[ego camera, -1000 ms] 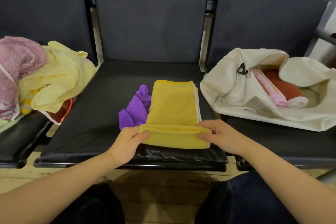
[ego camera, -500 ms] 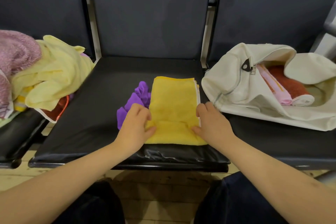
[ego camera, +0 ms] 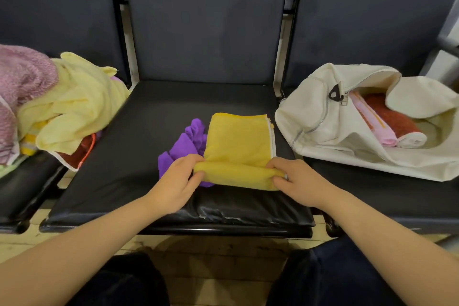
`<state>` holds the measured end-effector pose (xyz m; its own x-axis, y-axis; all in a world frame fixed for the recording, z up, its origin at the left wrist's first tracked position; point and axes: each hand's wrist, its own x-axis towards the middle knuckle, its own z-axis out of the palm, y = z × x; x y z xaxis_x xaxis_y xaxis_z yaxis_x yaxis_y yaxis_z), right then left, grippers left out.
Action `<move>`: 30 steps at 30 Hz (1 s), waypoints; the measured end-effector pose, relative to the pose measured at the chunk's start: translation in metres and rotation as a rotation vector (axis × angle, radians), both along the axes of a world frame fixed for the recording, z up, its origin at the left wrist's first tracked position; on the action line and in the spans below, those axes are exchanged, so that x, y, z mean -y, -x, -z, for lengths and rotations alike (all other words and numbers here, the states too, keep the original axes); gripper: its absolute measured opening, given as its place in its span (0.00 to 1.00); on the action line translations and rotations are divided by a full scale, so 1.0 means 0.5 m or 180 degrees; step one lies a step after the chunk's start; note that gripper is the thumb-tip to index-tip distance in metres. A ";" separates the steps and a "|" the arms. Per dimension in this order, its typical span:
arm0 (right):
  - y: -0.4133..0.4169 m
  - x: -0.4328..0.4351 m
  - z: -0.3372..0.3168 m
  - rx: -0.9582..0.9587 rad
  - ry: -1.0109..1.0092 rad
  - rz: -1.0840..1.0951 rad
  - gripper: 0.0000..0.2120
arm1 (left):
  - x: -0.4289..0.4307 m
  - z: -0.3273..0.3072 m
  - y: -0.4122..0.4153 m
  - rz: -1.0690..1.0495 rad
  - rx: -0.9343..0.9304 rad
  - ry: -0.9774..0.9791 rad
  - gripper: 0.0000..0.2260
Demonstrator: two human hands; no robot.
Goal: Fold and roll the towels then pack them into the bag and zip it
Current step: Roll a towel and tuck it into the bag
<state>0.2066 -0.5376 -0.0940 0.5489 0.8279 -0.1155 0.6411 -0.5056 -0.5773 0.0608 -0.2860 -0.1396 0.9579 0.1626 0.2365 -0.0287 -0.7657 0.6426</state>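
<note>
The yellow towel [ego camera: 239, 143] lies folded on mid seat [ego camera: 119, 161], near edge rolled. Your L hand [ego camera: 175, 182] & R hand [ego camera: 299, 181] pinch roll ends w/ curled fingers, so roll forms tight & even. The bag [ego camera: 315, 129] lies open at right.

Both bare forearms reach forward from the lower corners and angle toward each other. The left hand [ego camera: 177, 181] pinches one end of the rolled edge of the yellow towel [ego camera: 238, 141] — fingers curled over the top, thumb on the near side. The right hand [ego camera: 299, 182] grips the other end likewise; its fingertips seem tucked behind the roll, mostly hidden.
</note>
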 end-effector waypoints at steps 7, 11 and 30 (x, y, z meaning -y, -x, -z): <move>-0.012 -0.008 0.008 -0.0398 -0.0307 0.0540 0.02 | 0.037 -0.014 -0.025 -0.0780 0.0065 0.0625 0.06; -0.007 -0.028 0.019 0.0113 0.0190 0.0828 0.10 | 0.039 -0.010 -0.049 -0.1060 -0.0300 0.0197 0.08; -0.009 -0.078 0.030 0.1292 0.1378 -0.1355 0.29 | -0.170 -0.022 -0.023 -0.1008 -0.2451 -0.2504 0.33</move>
